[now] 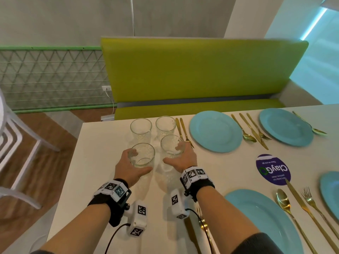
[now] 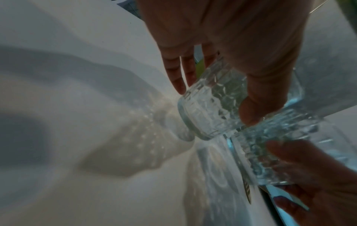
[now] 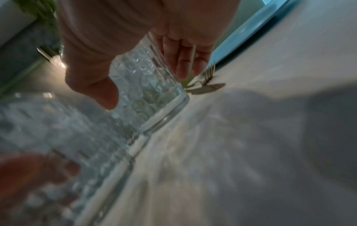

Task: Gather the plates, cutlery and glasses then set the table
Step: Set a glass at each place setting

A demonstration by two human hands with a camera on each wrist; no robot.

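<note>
Four clear patterned glasses stand in a cluster near the white table's [image 1: 95,162] far left corner. My left hand [image 1: 139,161] grips the near-left glass [image 1: 142,154], thumb on the near side and fingers round the far side. My right hand [image 1: 173,154] grips the near-right glass [image 1: 171,143] in the same way. Both held glasses seem slightly off the tabletop. The left wrist view shows my left hand [image 2: 214,102] wrapped round its glass [image 2: 204,119]; the right wrist view shows my right hand [image 3: 146,86] round its glass [image 3: 152,110]. Two more glasses [image 1: 140,128] [image 1: 165,125] stand behind.
Blue plates [image 1: 215,131] [image 1: 286,126] [image 1: 264,217] lie to the right with gold cutlery between them; a knife and fork [image 1: 184,132] lie just right of my right hand. A purple sticker [image 1: 273,169] is on the table. A green bench [image 1: 198,70] stands behind, a white chair [image 1: 16,143] at left.
</note>
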